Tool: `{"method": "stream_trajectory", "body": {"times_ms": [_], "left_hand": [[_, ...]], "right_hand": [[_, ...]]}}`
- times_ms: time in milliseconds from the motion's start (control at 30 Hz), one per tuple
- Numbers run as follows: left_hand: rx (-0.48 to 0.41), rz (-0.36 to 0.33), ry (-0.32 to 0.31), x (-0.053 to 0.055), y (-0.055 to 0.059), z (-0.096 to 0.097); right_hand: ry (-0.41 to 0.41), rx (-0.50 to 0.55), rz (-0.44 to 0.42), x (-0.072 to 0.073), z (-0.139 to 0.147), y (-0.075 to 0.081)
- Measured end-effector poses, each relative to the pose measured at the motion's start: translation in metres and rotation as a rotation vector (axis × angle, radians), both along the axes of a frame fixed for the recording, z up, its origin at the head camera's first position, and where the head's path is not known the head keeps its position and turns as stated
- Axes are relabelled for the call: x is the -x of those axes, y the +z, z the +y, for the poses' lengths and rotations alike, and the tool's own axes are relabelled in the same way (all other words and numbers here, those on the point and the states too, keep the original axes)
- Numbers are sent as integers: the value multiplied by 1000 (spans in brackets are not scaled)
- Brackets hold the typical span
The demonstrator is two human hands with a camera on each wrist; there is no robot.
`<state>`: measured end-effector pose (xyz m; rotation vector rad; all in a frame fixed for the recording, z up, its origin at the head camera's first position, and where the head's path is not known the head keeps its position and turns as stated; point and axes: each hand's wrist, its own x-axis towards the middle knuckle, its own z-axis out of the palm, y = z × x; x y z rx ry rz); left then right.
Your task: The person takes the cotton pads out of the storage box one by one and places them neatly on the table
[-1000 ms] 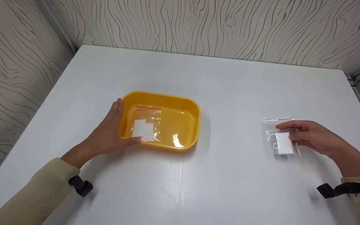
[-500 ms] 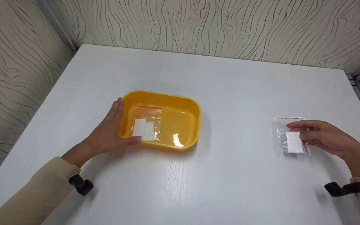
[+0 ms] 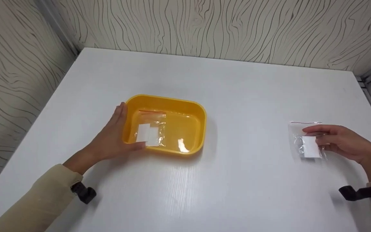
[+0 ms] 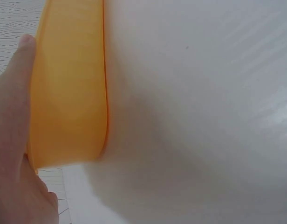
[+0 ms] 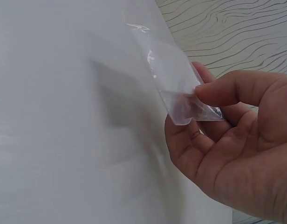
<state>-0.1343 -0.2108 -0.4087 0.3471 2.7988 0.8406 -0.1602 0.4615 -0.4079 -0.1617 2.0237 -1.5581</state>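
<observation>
My left hand [image 3: 109, 138] holds the left end of a yellow plastic box [image 3: 201, 129], fingers along its left side and thumb at the near rim. In the left wrist view that hand [image 4: 13, 126] lies against the outer wall of the box [image 4: 71, 88]. Inside, a clear zip-lock bag [image 3: 162, 129] with white pieces rests at the left. At the right, my right hand [image 3: 343, 141] pinches another clear zip-lock bag [image 3: 296, 135] containing a white piece [image 3: 310, 146], above the table. The right wrist view shows thumb and fingers gripping the edge of this bag [image 5: 167, 70].
Both hands work over a white table [image 3: 237, 187]. Patterned wall panels [image 3: 185, 25] stand behind it and at the left. A black wrist mount [image 3: 84, 192] is strapped on the left sleeve, and another black mount [image 3: 349, 193] on the right.
My right hand has moved to the right with the zip-lock bag, away from the yellow box. The left hand and the box have stayed in place.
</observation>
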Motion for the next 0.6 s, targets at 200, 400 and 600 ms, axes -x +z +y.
{"method": "stream_trajectory", "body": {"times_ms": [200, 400, 600], "left_hand": [[1, 12, -3, -1, -1, -1], [23, 30, -19, 0, -3, -2], [23, 29, -19, 1, -3, -2]], "right_hand": [[20, -5, 6, 1, 9, -3], [-3, 17, 2, 0, 20, -3], [-5, 5, 5, -2, 28, -4]]}}
